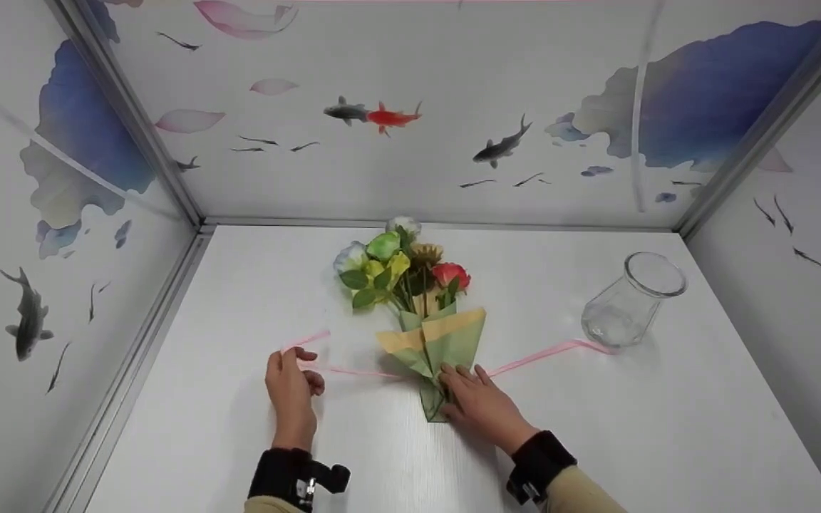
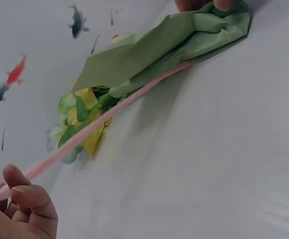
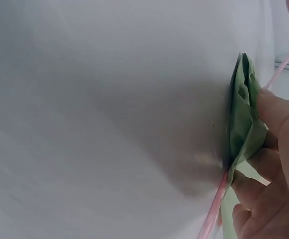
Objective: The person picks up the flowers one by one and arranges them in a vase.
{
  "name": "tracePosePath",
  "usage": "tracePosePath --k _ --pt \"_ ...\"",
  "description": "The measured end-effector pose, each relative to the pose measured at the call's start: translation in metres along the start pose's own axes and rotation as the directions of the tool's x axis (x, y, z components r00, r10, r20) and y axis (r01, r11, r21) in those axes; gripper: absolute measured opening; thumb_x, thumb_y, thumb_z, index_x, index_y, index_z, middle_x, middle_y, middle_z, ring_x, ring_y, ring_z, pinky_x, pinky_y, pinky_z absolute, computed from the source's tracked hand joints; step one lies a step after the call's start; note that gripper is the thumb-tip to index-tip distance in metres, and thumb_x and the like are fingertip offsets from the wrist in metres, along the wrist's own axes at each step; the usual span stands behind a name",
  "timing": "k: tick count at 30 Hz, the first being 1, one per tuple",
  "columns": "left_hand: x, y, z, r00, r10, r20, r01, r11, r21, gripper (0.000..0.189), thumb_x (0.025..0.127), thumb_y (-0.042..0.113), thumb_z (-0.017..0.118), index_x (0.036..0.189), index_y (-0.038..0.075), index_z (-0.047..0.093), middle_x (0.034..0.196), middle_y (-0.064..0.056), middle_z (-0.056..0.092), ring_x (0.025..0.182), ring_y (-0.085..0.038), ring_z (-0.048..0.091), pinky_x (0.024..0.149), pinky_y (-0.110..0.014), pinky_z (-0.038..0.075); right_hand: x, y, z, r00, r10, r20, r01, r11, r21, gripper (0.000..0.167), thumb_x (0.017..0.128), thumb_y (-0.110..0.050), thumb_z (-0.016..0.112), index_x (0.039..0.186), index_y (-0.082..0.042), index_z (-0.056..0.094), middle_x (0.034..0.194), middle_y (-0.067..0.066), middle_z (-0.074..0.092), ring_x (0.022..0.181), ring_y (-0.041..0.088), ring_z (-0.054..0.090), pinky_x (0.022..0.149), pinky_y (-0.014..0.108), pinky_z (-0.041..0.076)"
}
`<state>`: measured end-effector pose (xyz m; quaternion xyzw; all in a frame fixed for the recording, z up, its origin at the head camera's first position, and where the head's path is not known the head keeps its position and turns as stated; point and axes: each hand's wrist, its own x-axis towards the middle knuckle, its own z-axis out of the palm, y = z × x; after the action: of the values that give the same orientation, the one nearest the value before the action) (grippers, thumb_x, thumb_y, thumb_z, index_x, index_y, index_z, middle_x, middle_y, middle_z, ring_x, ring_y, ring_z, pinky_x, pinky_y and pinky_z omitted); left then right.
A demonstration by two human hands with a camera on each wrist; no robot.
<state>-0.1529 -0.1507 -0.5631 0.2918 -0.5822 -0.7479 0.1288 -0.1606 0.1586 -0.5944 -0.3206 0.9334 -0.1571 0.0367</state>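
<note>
A bouquet of artificial flowers (image 1: pixel 382 274) lies on the white table, its stems wrapped in green paper (image 1: pixel 457 345) with a tan edge. My right hand (image 1: pixel 485 410) grips the narrow lower part of the wrapping, thumb and fingers around the paper (image 3: pixel 246 129). A pink ribbon (image 1: pixel 364 372) passes under the bouquet and comes out on both sides. To the left, my left hand (image 1: pixel 293 395) pinches one length of the ribbon (image 2: pixel 94 127) and holds it taut, slightly raised; its loose tip extends past the fingers. The ribbon's other end trails right across the table.
A clear glass jar (image 1: pixel 624 306) stands at the right of the table, beside the ribbon's right end. White panels (image 1: pixel 453 64) painted with fish and petals enclose the table (image 1: pixel 667 427) at the back, left and right.
</note>
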Motion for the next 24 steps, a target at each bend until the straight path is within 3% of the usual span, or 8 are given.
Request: tracePosePath --k 3,6,9,11,13,17,21,24 --pt "0.001 0.002 -0.005 0.996 0.042 -0.074 -0.046 0.998 -0.043 0.044 0.106 0.014 0.042 0.147 0.007 0.027 0.145 -0.016 0.037 0.07 -0.023 0.065 0.062 -0.027 0.057 0.0 -0.001 0.0 1.0 0.006 -0.011 -0.006 1.0 0.009 0.052 0.098 -0.022 0.069 0.14 0.003 0.053 0.151 0.02 0.051 0.136 0.041 0.052 0.117 0.055 0.032" --pt "0.0 -0.001 -0.002 0.978 0.186 -0.091 -0.18 0.981 0.072 0.062 0.1 0.003 0.045 0.156 0.011 0.02 0.153 -0.012 0.021 0.085 -0.027 0.064 0.072 -0.027 0.058 0.001 -0.001 0.0 1.0 0.02 -0.015 -0.02 1.0 0.024 0.053 0.096 -0.018 0.072 0.141 0.003 0.053 0.149 0.022 0.053 0.135 0.041 0.052 0.116 0.054 0.034" --pt "-0.005 -0.009 0.008 0.937 0.347 0.027 -0.341 0.899 0.273 0.051 0.097 -0.002 0.048 0.147 0.006 0.047 0.147 -0.012 0.043 0.093 -0.023 0.06 0.078 -0.027 0.054 0.001 -0.002 0.0 0.999 0.041 -0.019 -0.04 0.998 0.041 0.053 0.096 -0.017 0.072 0.141 0.002 0.053 0.148 0.023 0.053 0.135 0.042 0.052 0.115 0.054 0.036" --pt "-0.01 -0.015 0.017 0.906 0.398 0.147 -0.424 0.838 0.343 0.037 0.098 -0.001 0.05 0.132 0.004 0.062 0.131 -0.011 0.059 0.097 -0.021 0.059 0.082 -0.031 0.051 0.001 -0.002 0.0 0.999 0.048 -0.022 -0.046 0.997 0.054 0.051 0.096 -0.017 0.072 0.14 0.0 0.053 0.148 0.022 0.053 0.135 0.043 0.051 0.113 0.054 0.038" --pt "-0.016 -0.022 0.027 0.882 0.4 0.25 -0.469 0.803 0.367 0.031 0.098 0.0 0.051 0.125 0.005 0.066 0.12 -0.01 0.066 0.099 -0.021 0.059 0.085 -0.035 0.049 0.001 -0.002 0.001 0.998 0.05 -0.025 -0.048 0.997 0.066 0.049 0.096 -0.017 0.072 0.138 -0.001 0.053 0.148 0.022 0.053 0.135 0.044 0.051 0.111 0.056 0.04" --pt "-0.027 -0.034 0.043 0.864 0.315 0.393 -0.47 0.784 0.406 0.033 0.099 0.003 0.056 0.131 0.005 0.062 0.121 -0.01 0.063 0.102 -0.023 0.058 0.087 -0.041 0.051 0.001 -0.003 0.003 0.998 0.047 -0.032 -0.045 0.996 0.081 0.048 0.096 -0.016 0.072 0.138 -0.002 0.053 0.147 0.023 0.054 0.133 0.047 0.052 0.108 0.058 0.043" --pt "-0.033 -0.043 0.054 0.84 0.244 0.485 -0.477 0.757 0.445 0.039 0.099 0.007 0.06 0.138 0.004 0.056 0.128 -0.014 0.058 0.108 -0.029 0.058 0.09 -0.043 0.051 0.001 -0.004 0.004 0.997 0.077 -0.021 -0.074 0.992 0.098 0.05 0.096 -0.016 0.071 0.141 -0.003 0.053 0.148 0.022 0.054 0.134 0.048 0.05 0.106 0.059 0.044" --pt "-0.036 -0.047 0.059 0.827 0.193 0.528 -0.468 0.757 0.456 0.045 0.1 0.012 0.062 0.143 0.003 0.051 0.132 -0.016 0.056 0.113 -0.033 0.057 0.094 -0.046 0.05 0.0 -0.004 0.004 0.996 0.081 -0.027 -0.078 0.992 0.097 0.052 0.097 -0.015 0.071 0.143 -0.002 0.051 0.146 0.024 0.055 0.133 0.048 0.051 0.105 0.059 0.045"
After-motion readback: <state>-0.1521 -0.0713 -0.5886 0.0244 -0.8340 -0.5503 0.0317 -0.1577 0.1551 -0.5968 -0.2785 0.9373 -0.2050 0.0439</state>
